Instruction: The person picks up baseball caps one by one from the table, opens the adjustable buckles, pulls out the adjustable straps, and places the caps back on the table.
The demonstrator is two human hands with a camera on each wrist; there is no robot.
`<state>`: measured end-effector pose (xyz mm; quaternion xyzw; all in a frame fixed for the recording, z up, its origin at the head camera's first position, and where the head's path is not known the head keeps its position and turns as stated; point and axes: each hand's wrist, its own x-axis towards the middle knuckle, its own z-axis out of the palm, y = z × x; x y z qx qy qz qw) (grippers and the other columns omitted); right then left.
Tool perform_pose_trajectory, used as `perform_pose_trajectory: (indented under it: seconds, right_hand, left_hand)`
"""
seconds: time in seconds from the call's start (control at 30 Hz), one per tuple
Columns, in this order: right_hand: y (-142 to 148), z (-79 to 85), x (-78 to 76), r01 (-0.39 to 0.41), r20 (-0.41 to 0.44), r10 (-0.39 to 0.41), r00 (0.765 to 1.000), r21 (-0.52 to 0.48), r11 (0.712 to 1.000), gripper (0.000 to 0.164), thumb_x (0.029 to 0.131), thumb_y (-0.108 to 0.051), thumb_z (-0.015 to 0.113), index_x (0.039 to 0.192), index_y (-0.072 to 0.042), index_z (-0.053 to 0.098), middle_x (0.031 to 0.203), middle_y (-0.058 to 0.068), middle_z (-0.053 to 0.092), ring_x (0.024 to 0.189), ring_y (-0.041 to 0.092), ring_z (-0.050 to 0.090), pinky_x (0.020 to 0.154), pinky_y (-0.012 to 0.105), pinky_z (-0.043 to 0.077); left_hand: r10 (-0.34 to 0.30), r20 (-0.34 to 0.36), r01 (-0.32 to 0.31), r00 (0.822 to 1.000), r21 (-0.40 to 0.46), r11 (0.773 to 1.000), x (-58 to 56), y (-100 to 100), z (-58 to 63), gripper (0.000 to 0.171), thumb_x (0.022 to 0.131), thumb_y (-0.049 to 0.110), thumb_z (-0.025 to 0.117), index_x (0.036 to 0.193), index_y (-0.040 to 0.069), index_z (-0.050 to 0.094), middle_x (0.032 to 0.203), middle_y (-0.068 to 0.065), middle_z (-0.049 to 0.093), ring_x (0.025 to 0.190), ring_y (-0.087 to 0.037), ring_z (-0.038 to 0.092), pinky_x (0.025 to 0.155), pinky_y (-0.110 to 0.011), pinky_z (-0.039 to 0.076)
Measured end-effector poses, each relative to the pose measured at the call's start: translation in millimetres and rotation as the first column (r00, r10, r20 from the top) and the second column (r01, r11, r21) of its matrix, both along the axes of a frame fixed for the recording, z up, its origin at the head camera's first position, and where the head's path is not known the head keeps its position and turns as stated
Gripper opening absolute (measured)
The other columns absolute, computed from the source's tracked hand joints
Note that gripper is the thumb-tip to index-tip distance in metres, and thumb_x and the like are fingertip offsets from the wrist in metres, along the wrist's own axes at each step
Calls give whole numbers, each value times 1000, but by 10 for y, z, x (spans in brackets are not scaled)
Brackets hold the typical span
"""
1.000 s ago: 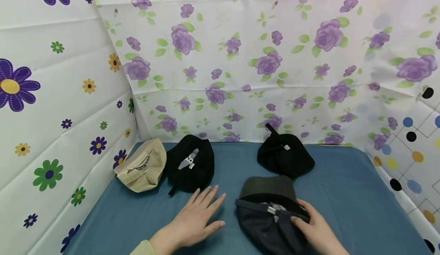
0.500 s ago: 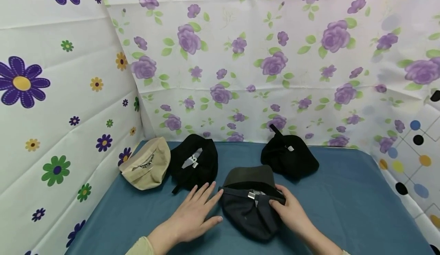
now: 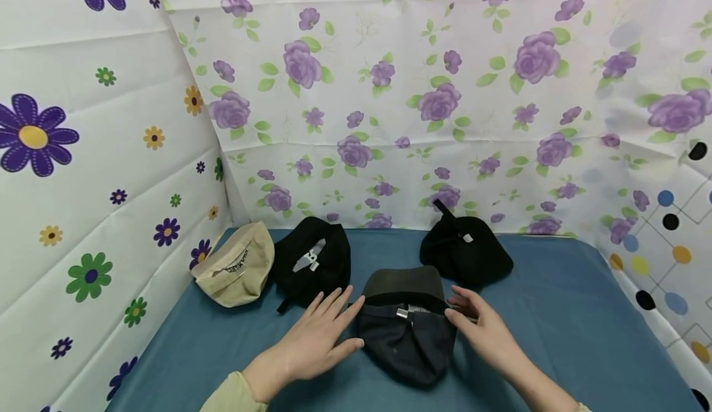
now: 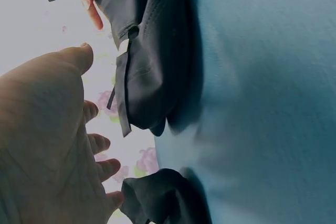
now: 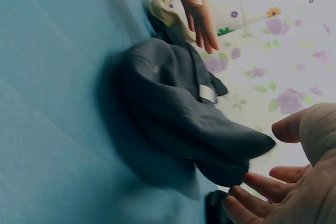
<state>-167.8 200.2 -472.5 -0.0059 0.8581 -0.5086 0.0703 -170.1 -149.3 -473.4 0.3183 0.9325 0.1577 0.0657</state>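
A dark grey cap (image 3: 406, 350) lies upside down on the blue cloth, its grey brim towards the back and its strap with a metal buckle across the middle. My left hand (image 3: 308, 344) hovers at the cap's left side, fingers straight and spread, holding nothing. On the other side, my right hand (image 3: 486, 325) is at the cap's right edge with thumb and fingers apart. In the right wrist view, the right fingertips (image 5: 247, 179) are close to the cap's brim; whether they touch it I cannot tell.
At the back left, a beige cap (image 3: 239, 270) leans beside a black cap (image 3: 335, 264). Another black cap (image 3: 481, 254) sits back right, just behind the grey one. Flowered sheets (image 3: 389, 121) hang behind and to the left of the blue cloth (image 3: 556, 313).
The dark grey cap was drawn leftwards and slightly back by my right hand, which has since let go of its edge. My left hand stays almost in place, spread.
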Motion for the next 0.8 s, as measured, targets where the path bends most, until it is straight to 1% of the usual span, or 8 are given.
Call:
perform_pose_trajectory:
  seconds: [0.17, 0.27, 0.43, 0.5, 0.6, 0.63, 0.7, 0.8]
  right_hand:
    - [69, 89, -42, -31, -115, 38, 993, 64, 997, 54, 105, -41, 59, 151, -13, 48, 148, 11, 53, 133, 31, 51, 104, 53, 45]
    - [49, 162, -45, -39, -146, 55, 988, 109, 993, 47, 106, -42, 58, 146, -18, 55, 148, 8, 53, 132, 32, 51, 103, 53, 46]
    - [-76, 264, -38, -80, -178, 113, 978, 181, 980, 40, 103, -51, 58, 137, -29, 63, 146, 4, 56, 134, 32, 51, 98, 54, 49]
    - [-133, 277, -45, -108, -186, 147, 971, 206, 973, 39, 102, -51, 60, 135, -32, 64, 143, 2, 58, 121, 31, 59, 86, 49, 53]
    - [-213, 263, -61, -125, -195, 177, 965, 252, 960, 33, 103, -42, 63, 134, -32, 66, 137, -2, 62, 110, 25, 63, 79, 42, 51]
    - [-232, 254, -71, -131, -194, 185, 963, 263, 956, 31, 103, -38, 64, 134, -31, 66, 135, -2, 63, 101, 24, 64, 74, 40, 49]
    - [-267, 231, -83, -132, -202, 195, 960, 291, 947, 30, 103, -27, 65, 133, -29, 67, 132, -2, 64, 99, 17, 62, 76, 39, 48]
    - [-303, 210, -85, -135, -215, 215, 953, 335, 932, 32, 102, -19, 65, 133, -25, 67, 130, -3, 65, 80, 12, 56, 68, 36, 45]
  left_hand:
    - [-12, 10, 12, 1000, 17, 1000, -57, 55, 71, 70, 107, 60, 38, 165, 28, 17, 171, 0, 8, 157, -25, 7, 124, -52, 5]
    - [-28, 25, 27, 999, 30, 999, -108, 115, 125, 70, 106, 60, 40, 165, 29, 17, 171, 1, 10, 156, -23, 9, 124, -51, 6]
    - [-51, 91, 44, 995, 71, 997, -244, 266, 213, 71, 106, 57, 46, 164, 23, 25, 169, -2, 22, 154, -22, 23, 123, -50, 18]
    - [-48, 142, 36, 989, 89, 995, -314, 342, 237, 69, 106, 56, 47, 163, 21, 29, 166, -2, 29, 151, -21, 29, 121, -48, 25]
    - [-33, 225, 9, 974, 105, 994, -415, 450, 245, 66, 106, 52, 50, 161, 20, 34, 161, 0, 39, 147, -20, 38, 116, -45, 34]
    - [-31, 246, 4, 969, 107, 994, -452, 487, 236, 65, 106, 51, 51, 161, 20, 36, 159, 0, 43, 144, -19, 41, 114, -44, 37]
    - [-29, 277, 0, 960, 103, 995, -519, 553, 215, 62, 106, 49, 54, 159, 19, 40, 153, 0, 50, 138, -16, 49, 111, -42, 41]
    - [-19, 306, -7, 952, 84, 996, -597, 624, 184, 57, 104, 45, 59, 153, 18, 49, 144, 2, 58, 126, -12, 57, 104, -37, 46]
